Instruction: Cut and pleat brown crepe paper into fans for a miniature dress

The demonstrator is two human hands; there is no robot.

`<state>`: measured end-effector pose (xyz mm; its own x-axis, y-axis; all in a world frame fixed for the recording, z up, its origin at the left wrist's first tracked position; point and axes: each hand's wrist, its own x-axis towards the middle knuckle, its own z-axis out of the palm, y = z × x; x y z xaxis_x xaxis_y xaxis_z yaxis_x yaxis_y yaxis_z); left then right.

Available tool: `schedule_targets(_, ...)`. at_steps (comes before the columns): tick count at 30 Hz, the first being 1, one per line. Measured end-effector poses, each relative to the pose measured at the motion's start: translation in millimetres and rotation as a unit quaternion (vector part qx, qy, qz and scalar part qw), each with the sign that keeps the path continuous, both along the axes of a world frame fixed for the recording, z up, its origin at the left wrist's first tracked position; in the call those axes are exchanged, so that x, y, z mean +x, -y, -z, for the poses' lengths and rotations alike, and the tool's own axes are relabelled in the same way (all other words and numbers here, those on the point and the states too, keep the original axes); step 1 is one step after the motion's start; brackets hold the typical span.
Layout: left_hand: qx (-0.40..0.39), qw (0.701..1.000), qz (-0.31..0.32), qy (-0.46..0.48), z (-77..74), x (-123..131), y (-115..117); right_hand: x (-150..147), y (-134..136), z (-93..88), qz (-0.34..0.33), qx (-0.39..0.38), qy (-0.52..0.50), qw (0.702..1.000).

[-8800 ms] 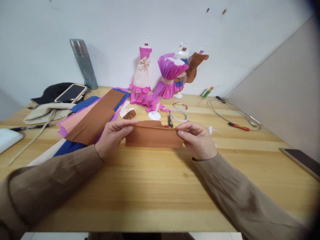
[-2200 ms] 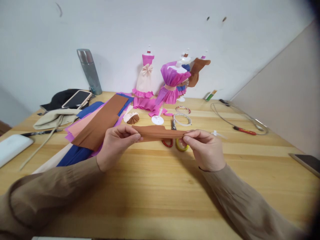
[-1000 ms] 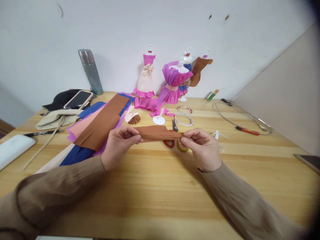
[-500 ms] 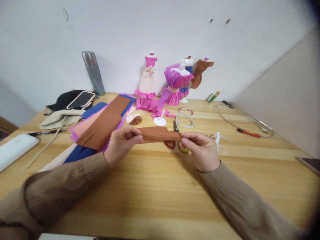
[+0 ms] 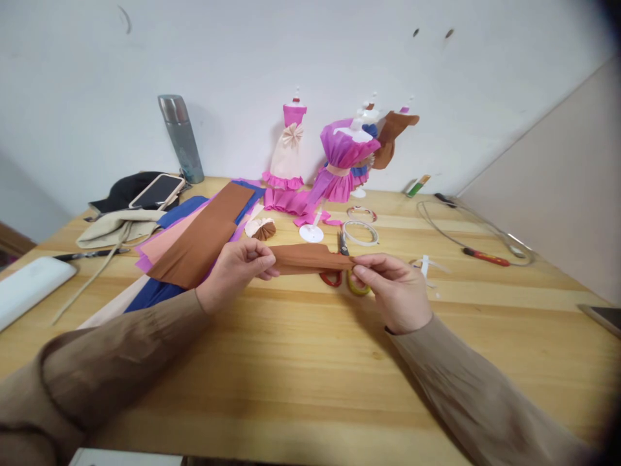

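Observation:
A narrow folded strip of brown crepe paper (image 5: 310, 257) is held level a little above the wooden table (image 5: 301, 362). My left hand (image 5: 237, 270) pinches its left end with thumb and fingers closed. My right hand (image 5: 392, 291) pinches its right end the same way. Just behind the strip lie scissors (image 5: 339, 272) with one red and one yellow handle, partly hidden by the paper and my right hand.
A stack of brown, pink, purple and blue paper sheets (image 5: 194, 236) lies at left. Small mannequins in paper dresses (image 5: 339, 152) stand by the wall, beside a steel flask (image 5: 180, 137). Tape rolls (image 5: 359, 232), a phone (image 5: 158, 190), a red screwdriver (image 5: 485, 259) and a cable lie around.
The brown paper, a wider band at first, is now folded into a narrow strip and held higher. Over the last second both hands keep their pinch and barely move.

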<state>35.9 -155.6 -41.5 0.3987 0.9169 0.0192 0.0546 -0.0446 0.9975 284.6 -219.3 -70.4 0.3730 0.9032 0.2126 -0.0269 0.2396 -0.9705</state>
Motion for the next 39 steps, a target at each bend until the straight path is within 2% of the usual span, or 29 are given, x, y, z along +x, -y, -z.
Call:
schedule_targets(7, -0.073, 0.996, 0.02, -0.038, -16.1, 1, 12, -1, 2, -1.5, 0.02, 0.007, 0.012, 1.0)
schedule_targets(11, -0.101, 0.994, 0.035, -0.025, -20.7, 1, 17, -2, 2, -2.2, 0.025, 0.017, 0.022, 0.999)
schedule_targets(22, 0.036, 0.999, -0.028, 0.001, -15.0, 1, 11, -2, 3, -1.5, 0.02, 0.026, 0.035, 0.999)
schedule_targets(39, 0.121, 0.99, -0.058, 0.039, -0.8, 2, 11, -2, 2, 1.2, 0.019, 0.019, 0.003, 1.0)
